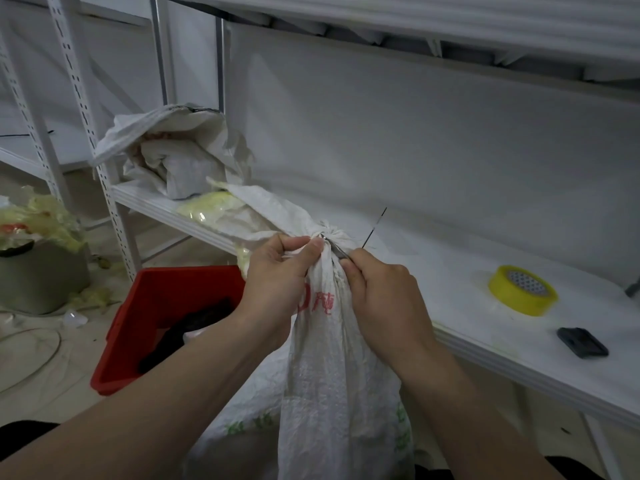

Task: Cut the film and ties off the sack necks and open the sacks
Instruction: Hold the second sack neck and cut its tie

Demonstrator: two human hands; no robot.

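The thin metal tool [338, 252] in the right hand [384, 296] is almost wholly hidden by the curled fingers that grip it. Only a short grey sliver shows, its tip against the cinched neck of the sack [332, 358], and whether it is a knife or scissors cannot be told. The left hand [277, 275] pinches a fold of the woven fabric just below the knot, thumb pressed to fingertips. The sack stands upright between the forearms, in front of the white shelf [450, 271], with its base cut off by the lower edge of the view and its red print partly covered by the left hand. A dark tie [375, 226] sticks up and to the right from the neck as a thin strand. On the shelf lie a roll of yellow tape [523, 289] and, near it, a small dark object [583, 342] too blurred to identify. At the shelf's left end sits another sack [173, 150], open and crumpled, with pale yellow film [207, 206] beside it. On the floor, the red crate [156, 323] holds something black that the left forearm partly hides, and a grey bin [38, 275] carries more yellow film.
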